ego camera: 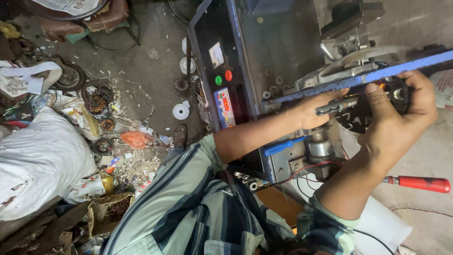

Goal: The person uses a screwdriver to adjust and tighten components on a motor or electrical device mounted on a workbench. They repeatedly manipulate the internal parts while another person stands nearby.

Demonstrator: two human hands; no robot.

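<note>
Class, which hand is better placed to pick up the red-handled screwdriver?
Likely the right hand: the screwdriver lies just beside its forearm. The left hand is farther off, on a metal lever. Yet the right grips a black toothed part.

Floor (155,71): grey concrete, littered with paper scraps. White sack (37,160) lies at left edge. Orange plastic bag (137,139) sits among the debris, near a copper-wound stator (97,103). White tape roll (180,111) lies just beside the machine's black control panel (219,71), which carries a green button (218,80) and a red button (228,75). Red-handled screwdriver (417,183) rests at right.
</note>
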